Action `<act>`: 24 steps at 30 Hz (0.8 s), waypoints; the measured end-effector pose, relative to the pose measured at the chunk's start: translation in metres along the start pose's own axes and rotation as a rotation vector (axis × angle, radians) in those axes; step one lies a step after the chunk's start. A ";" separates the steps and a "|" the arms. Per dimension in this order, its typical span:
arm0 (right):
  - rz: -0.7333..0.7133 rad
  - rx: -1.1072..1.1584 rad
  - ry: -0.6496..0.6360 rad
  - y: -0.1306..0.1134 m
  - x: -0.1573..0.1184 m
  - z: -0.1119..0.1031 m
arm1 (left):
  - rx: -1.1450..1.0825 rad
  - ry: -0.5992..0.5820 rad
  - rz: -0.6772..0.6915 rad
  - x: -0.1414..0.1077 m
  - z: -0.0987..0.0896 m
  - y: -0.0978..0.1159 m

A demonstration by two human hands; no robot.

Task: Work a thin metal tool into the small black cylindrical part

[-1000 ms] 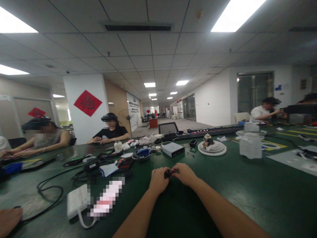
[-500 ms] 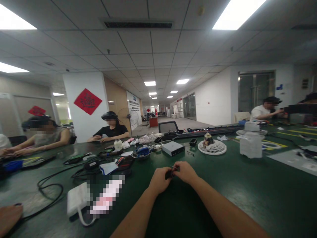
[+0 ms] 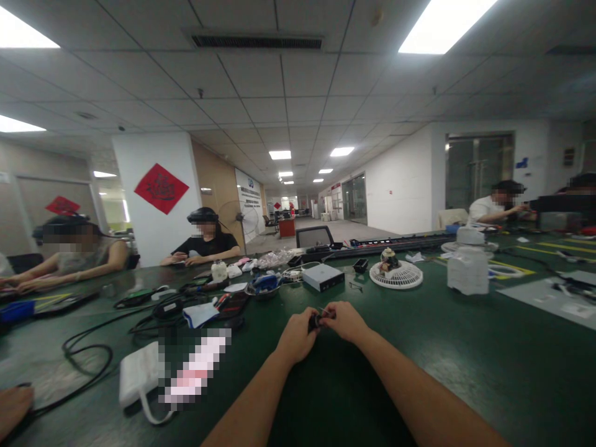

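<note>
On green tabletop [image 3: 484, 354], at left, white box [image 3: 142, 372] is parked. Mid-front, small dark part [image 3: 313, 321] is gripped in left hand [image 3: 297, 337], fingers curled round it. Just beside, thin bit [image 3: 325, 311], too tiny to ID, is seemingly pinched by fingertips of right hand [image 3: 345, 321]. Farther right, white fan grille [image 3: 405, 277] is seen. Looks mid-job tbh: part not set down yet; what's done or left can't be told.
</note>
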State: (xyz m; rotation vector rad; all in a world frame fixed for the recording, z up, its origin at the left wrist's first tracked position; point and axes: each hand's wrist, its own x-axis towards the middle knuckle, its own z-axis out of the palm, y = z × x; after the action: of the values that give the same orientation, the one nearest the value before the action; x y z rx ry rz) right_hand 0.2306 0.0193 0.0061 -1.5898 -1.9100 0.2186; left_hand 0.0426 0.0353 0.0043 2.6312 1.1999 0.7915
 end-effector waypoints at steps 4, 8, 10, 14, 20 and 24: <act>0.020 -0.019 0.017 -0.001 -0.003 0.002 | -0.009 -0.055 0.046 -0.002 -0.006 0.006; 0.037 -0.066 0.024 -0.004 -0.006 0.003 | -0.017 -0.037 0.045 -0.002 -0.007 0.009; 0.035 -0.078 -0.002 -0.004 -0.006 0.004 | 0.002 -0.017 0.040 0.000 -0.005 0.008; 0.046 -0.097 -0.023 -0.001 -0.005 0.001 | 0.083 0.037 -0.036 0.003 0.000 0.003; 0.009 -0.105 -0.024 0.004 -0.005 -0.006 | 0.150 0.099 -0.129 0.004 0.002 -0.004; -0.061 -0.113 -0.075 0.003 -0.005 -0.008 | 0.146 0.107 -0.136 0.003 0.003 -0.004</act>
State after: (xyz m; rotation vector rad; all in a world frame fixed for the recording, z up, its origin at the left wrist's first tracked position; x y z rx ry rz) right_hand 0.2378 0.0135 0.0090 -1.6140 -2.0574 0.1494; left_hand 0.0428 0.0410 0.0020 2.6132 1.5014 0.8593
